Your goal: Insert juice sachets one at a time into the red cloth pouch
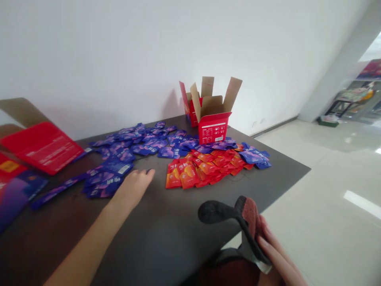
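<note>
My left hand reaches over the dark table, its fingers curled at the right edge of a small stack of blue-purple sachets. A small dark bit shows at its fingertips; what it holds, if anything, is hidden. Low on the right, my right hand is closed around a black strap-like piece with fuzzy red-brown fabric, held beside the table's front edge. To the right of my left hand lies a fanned pile of red-orange sachets.
More blue sachets spread along the back of the table. An open red carton stands at the back, with another red carton behind it. At left is an open red-and-blue carton. A white wall rises behind.
</note>
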Tool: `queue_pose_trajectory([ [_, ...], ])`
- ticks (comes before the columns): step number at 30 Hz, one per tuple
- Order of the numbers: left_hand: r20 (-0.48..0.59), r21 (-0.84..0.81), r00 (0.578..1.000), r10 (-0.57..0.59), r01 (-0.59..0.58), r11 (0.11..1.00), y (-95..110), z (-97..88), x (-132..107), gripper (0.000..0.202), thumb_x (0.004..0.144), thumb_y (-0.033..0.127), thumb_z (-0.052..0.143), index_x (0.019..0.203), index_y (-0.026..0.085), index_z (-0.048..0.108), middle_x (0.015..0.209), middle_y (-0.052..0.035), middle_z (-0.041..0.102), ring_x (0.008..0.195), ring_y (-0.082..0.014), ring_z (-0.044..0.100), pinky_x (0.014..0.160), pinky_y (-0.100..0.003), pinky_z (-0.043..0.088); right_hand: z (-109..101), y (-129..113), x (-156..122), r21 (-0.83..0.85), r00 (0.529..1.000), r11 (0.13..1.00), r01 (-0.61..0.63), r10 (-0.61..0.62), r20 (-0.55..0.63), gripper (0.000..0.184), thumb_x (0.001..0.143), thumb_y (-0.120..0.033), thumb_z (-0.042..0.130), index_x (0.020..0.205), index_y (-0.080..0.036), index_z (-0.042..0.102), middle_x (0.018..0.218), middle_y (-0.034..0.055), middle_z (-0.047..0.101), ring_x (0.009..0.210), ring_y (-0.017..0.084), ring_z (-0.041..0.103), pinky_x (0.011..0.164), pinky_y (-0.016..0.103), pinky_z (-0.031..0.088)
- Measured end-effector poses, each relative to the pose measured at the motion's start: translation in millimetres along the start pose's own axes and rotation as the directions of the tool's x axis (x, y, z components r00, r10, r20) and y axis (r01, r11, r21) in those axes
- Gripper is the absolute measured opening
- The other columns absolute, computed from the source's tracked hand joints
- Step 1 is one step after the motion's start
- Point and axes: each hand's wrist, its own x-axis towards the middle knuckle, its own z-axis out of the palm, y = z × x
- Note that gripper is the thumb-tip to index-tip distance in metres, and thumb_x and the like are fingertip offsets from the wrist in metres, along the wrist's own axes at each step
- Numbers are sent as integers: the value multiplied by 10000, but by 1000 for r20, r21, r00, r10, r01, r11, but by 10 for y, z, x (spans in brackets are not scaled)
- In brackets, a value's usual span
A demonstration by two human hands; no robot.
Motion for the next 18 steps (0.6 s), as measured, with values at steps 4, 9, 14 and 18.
queue_pose_trajectory([
  [4,-106,-24,991,85,-88,996,155,-1,-638,491,743,-44,288,1105,130,569,1132,-103,606,1094,-199,522,1006,-333,345,27,-71,87,73,994,997,28,-20,-107,361,825,-161,507,1170,-255,557,1191,16,556,880,176,643,660,173,555],
  [9,-440,-74,883,167,-221,973,310,438,-1360,383,798,50,333,1012,179,623,1074,-50,646,1053,-179,556,963,-312,390,280,-536,151,184,842,939,-292,343,-415,396,739,40,506,990,-230,650,1087,-5,630,928,191,628,825,330,518],
  [14,-441,-133,897,-28,-34,991,442,570,-1653,252,831,322,474,1023,214,598,989,-41,679,970,-226,601,985,-470,309,337,-560,225,239,913,960,-148,225,-339,405,713,71,514,1004,-182,640,1107,36,620,944,188,622,814,319,524],
  [18,-275,-132,926,-257,229,965,598,337,-1534,304,814,387,490,996,173,606,930,-109,682,893,-284,619,863,-504,385,522,-490,404,332,982,942,-47,105,-158,434,739,51,476,1086,-183,590,1190,55,568,1048,181,571,877,319,504],
])
